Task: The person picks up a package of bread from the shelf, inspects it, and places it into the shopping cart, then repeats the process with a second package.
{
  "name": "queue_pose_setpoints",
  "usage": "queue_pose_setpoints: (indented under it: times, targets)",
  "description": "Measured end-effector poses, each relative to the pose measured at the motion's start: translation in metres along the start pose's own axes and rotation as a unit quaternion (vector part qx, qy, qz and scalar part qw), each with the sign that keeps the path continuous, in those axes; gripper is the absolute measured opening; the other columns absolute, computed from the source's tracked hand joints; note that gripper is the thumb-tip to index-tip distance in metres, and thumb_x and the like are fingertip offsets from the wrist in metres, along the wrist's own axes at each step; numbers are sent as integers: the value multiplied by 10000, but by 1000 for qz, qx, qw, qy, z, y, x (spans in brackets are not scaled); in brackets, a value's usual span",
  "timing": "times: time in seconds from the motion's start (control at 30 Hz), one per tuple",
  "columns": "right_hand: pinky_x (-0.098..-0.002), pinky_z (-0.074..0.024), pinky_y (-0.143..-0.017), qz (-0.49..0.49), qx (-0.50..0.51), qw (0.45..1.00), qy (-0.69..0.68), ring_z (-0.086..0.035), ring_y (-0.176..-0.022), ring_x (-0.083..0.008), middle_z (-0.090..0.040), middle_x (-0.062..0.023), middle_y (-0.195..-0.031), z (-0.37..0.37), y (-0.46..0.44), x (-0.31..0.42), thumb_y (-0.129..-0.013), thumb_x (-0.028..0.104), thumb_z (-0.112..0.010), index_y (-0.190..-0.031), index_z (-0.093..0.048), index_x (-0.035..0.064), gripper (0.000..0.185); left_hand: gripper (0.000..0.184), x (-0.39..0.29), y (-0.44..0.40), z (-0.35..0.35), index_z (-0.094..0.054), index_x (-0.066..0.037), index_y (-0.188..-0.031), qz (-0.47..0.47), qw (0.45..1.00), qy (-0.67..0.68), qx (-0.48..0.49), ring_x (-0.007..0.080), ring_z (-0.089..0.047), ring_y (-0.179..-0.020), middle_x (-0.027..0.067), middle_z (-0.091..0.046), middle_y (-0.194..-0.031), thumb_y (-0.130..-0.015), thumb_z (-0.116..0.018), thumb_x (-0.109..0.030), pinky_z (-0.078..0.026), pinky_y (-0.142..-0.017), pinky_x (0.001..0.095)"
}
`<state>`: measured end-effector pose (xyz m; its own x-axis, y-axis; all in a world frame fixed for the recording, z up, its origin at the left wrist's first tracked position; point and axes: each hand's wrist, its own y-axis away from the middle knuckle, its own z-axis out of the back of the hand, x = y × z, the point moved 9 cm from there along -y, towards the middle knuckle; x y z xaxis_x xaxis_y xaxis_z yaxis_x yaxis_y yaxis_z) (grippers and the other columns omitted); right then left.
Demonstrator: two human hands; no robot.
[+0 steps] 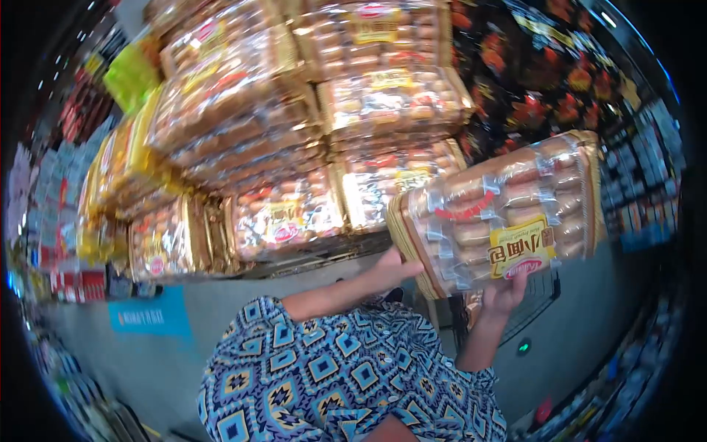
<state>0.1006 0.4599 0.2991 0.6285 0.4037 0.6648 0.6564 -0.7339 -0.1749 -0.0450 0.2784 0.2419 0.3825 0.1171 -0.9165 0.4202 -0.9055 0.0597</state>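
Note:
I hold a large clear-and-gold pack of small bread rolls [471,191] in front of me, tilted, with its yellow-and-red label facing me. At the pack's left end, my left hand [400,267] grips the gold crimped edge. Low on the front, my right hand [507,290] grasps the bottom edge near the label, its other fingers hidden behind the pack. Just beyond, similar bread packs [283,214] lie stacked in several tiers on a display.
Yellow packs [121,166] stand at the display's left side. Dark packs with red pictures [545,81] rise at the back right. A wire shopping cart [534,306] is partly visible below the held pack. A blue floor sign [151,313] lies left.

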Motion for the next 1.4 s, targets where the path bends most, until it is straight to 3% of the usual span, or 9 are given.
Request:
queue_pose_setpoints:
  times: [0.07, 0.13, 0.2, 0.27, 0.4, 0.47, 0.67, 0.83, 1.4]
  targets:
    - [-468, -272, -1109, -13, 130, 991, 2, -401, -1303, -258, -452, -96, -1400, -38, 1, 5, -899, 309, -571, -1401, -384, 91, 578, 634, -3, 4, 25, -340, -1, -1364, -42, 956, 289, 8, 234, -557, -1132, 126, -549, -1234, -868, -645, -253, -459, -982, 424]
    - [-518, -256, -1115, -32, 267, 959, -91, -339, -1348, -303, -371, -113, -1460, -55, 9, 15, -858, 431, -612, -1443, -313, 98, 736, 561, 3, 19, 60, -432, -12, -1308, 31, 944, 328, -18, 261, -634, -992, 148, -596, -1149, -886, -608, -337, -539, -870, 443]
    - [-528, -222, -1129, 55, 32, 996, -60, -330, -1353, -303, -368, -105, -1464, -14, -14, 26, -876, 488, -567, -1448, -319, 135, 717, 564, -9, 25, 73, -456, -20, -1295, 17, 923, 384, -19, 238, -633, -1000, 141, -607, -1124, -868, -632, -343, -546, -863, 419]
    - [-513, -278, -1110, -18, 216, 959, -182, -368, -1328, -298, -372, -134, -1454, -23, -18, 25, -911, 522, -491, -1437, -327, 91, 699, 584, 1, 39, 104, -437, -23, -1313, -4, 935, 353, -38, 222, -628, -1007, 133, -602, -1135, -862, -641, -333, -541, -867, 402]
    - [-454, -457, -973, -214, 182, 941, -190, -509, -1182, -330, -426, -214, -1370, -50, -19, 3, -918, 579, -440, -1407, -291, -45, 807, 645, -11, 84, 124, -365, -26, -1367, -13, 964, 251, -87, 178, -607, -1024, 107, -570, -1199, -854, -654, -288, -522, -875, 359]
    - [-441, -462, -967, -224, 76, 969, 74, -523, -1158, -319, -461, -215, -1326, -18, -13, -12, -857, 681, -464, -1389, -277, -89, 954, 652, 9, 97, 139, -329, -29, -1388, -10, 965, 236, -112, 163, -599, -1018, 92, -540, -1245, -867, -636, -274, -517, -864, 323]
    - [-403, -495, -924, -348, 149, 895, 235, -573, -1105, -280, -495, -195, -1275, -29, -2, -67, -827, 341, -690, -1360, -292, -76, 784, 556, 3, 142, 164, -369, -29, -1392, 76, 956, 231, -164, 157, -566, -1122, 108, -545, -1277, -966, -466, -372, -468, -960, 327]
    - [-430, -491, -939, -322, 160, 925, 122, -571, -1109, -299, -498, -210, -1266, -87, -10, -122, -819, 264, -663, -1381, -265, -58, 760, 637, -41, 167, 164, -346, -59, -1419, -165, 817, 542, -110, 323, -505, -1226, 183, -470, -1368, -978, -287, -514, -420, -1020, 459]
    - [-287, -487, -856, -387, 234, 811, 372, -596, -979, -168, -598, -104, -1113, -158, -32, -323, -883, 159, -631, -1323, -425, -16, 516, 432, 24, 267, 256, -490, -46, -1187, -270, 732, 468, -415, 296, -550, -1109, 156, -573, -1145, -942, -508, -402, -440, -995, 426]
